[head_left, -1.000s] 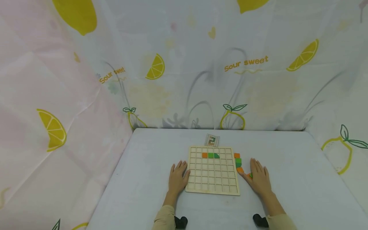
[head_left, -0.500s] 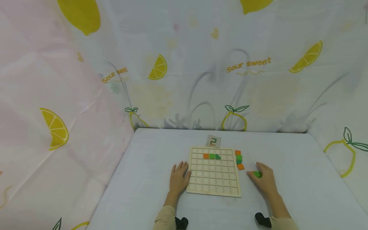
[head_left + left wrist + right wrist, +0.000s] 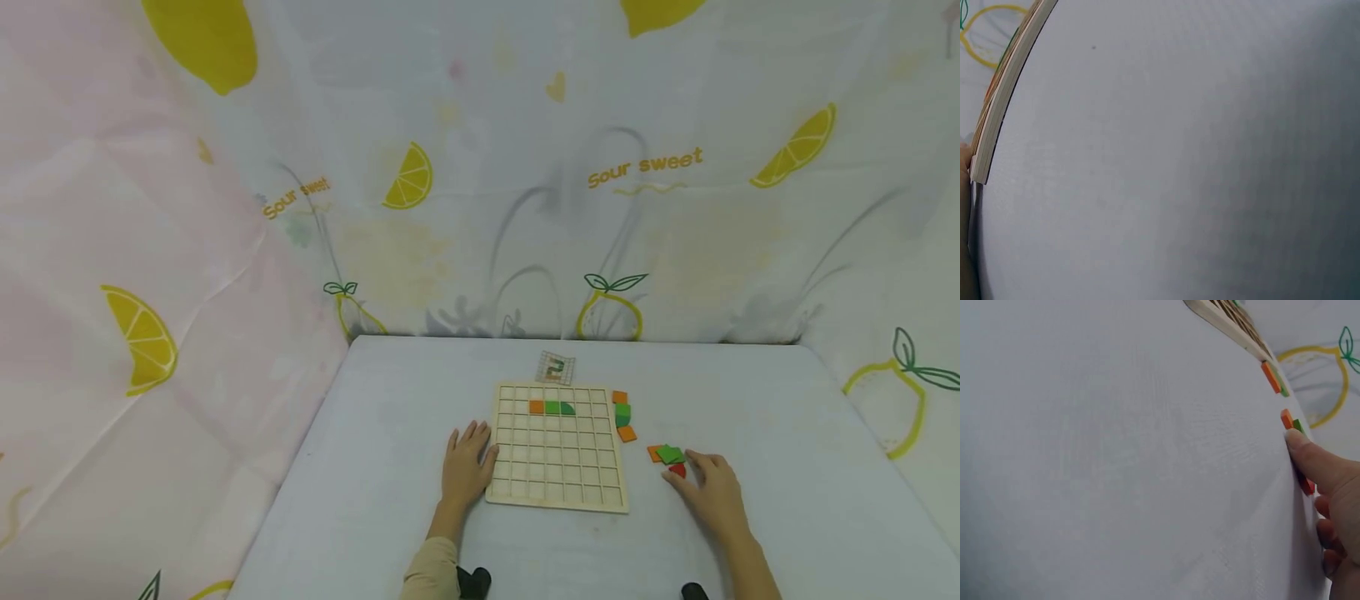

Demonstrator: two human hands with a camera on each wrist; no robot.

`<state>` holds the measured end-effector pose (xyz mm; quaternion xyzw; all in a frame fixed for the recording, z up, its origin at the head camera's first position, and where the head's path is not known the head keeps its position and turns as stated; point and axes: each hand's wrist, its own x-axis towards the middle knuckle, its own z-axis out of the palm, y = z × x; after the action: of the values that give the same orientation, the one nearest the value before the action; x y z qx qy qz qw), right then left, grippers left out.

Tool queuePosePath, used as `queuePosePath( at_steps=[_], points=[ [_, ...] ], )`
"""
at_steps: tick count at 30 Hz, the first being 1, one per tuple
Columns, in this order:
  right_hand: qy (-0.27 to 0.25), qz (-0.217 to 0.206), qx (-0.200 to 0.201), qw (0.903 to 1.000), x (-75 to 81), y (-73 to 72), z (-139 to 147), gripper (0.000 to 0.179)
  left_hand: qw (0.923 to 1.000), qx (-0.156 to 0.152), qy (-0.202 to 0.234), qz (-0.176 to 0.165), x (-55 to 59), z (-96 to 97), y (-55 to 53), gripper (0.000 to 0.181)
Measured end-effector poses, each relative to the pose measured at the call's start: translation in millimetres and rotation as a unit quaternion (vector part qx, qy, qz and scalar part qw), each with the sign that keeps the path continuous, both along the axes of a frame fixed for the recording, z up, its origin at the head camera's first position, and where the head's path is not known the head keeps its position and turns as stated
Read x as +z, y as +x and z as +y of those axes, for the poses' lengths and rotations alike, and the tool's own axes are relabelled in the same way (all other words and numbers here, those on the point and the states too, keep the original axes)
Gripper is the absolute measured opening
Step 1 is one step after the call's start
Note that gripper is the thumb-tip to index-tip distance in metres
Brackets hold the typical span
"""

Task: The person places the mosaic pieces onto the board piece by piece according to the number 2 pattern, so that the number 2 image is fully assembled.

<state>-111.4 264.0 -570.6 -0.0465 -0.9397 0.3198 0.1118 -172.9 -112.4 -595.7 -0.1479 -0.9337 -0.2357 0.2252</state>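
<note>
A wooden grid board (image 3: 557, 467) lies on the white table, with an orange, a green and a rounded dark green tile (image 3: 567, 408) in a row near its top. My left hand (image 3: 466, 468) rests flat by the board's left edge, thumb against it. My right hand (image 3: 716, 493) is at a small pile to the right of the board. Its curved thumb and finger appear to pinch a red tile (image 3: 678, 471) at the pile's near side. Beside it lie green tiles (image 3: 670, 454) and an orange tile (image 3: 655, 453). In the right wrist view the thumb (image 3: 1316, 459) partly hides the pile.
More orange tiles (image 3: 627, 434) and green tiles (image 3: 622, 411) lie along the board's right edge. Behind the board is a small grid card (image 3: 556, 367) with a pattern like a 2. Lemon-print cloth (image 3: 480, 167) surrounds the table.
My right hand has moved right, away from the board. Its fingers curved in from lying flat, and the pile with a red tile now shows. The left hand stays put.
</note>
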Motion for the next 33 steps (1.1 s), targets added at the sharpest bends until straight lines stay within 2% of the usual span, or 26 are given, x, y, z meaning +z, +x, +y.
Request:
queuePosePath(
  at_steps=[4, 6, 9, 13, 18, 21, 25, 33],
  points=[
    [0.002, 0.063, -0.015, 0.9979, -4.5, -11.9, -2, 0.043, 0.9999, -0.002, 0.000, 0.012, 0.4, -1.0, -0.1, 0.035],
    [0.001, 0.070, -0.021, 0.9973, -5.0, -19.4, -4, 0.039, 0.9999, -0.001, 0.000, 0.015, 1.0, -1.2, -0.3, 0.035],
    [-0.006, 0.050, -0.021, 0.9985, -3.4, -31.2, -5, 0.039, 0.9998, -0.001, 0.002, 0.019, 1.6, -1.2, -0.9, 0.035],
    [-0.011, 0.017, 0.003, 0.9998, 3.1, -44.3, -3, 0.040, 0.9996, -0.005, 0.000, 0.026, 2.2, -0.7, -0.8, 0.034],
    [-0.037, 0.033, 0.024, 0.9985, 9.5, -63.0, -10, 0.033, 0.9997, -0.003, -0.005, 0.022, 3.0, -0.3, -0.3, 0.034],
    [-0.042, 0.030, 0.016, 0.9985, 10.8, -74.6, -22, 0.033, 0.9998, -0.002, -0.006, 0.018, 3.9, -0.5, -1.1, 0.034],
    [-0.013, 0.004, 0.008, 0.9999, 10.0, -84.7, -39, 0.041, 0.9998, -0.002, -0.003, 0.020, 4.3, -0.6, -1.4, 0.034],
    [0.025, -0.023, -0.034, 0.9989, 6.4, -89.2, -60, 0.042, 1.0000, 0.000, -0.003, 0.002, 1.6, -1.2, -1.0, 0.034]
  ],
)
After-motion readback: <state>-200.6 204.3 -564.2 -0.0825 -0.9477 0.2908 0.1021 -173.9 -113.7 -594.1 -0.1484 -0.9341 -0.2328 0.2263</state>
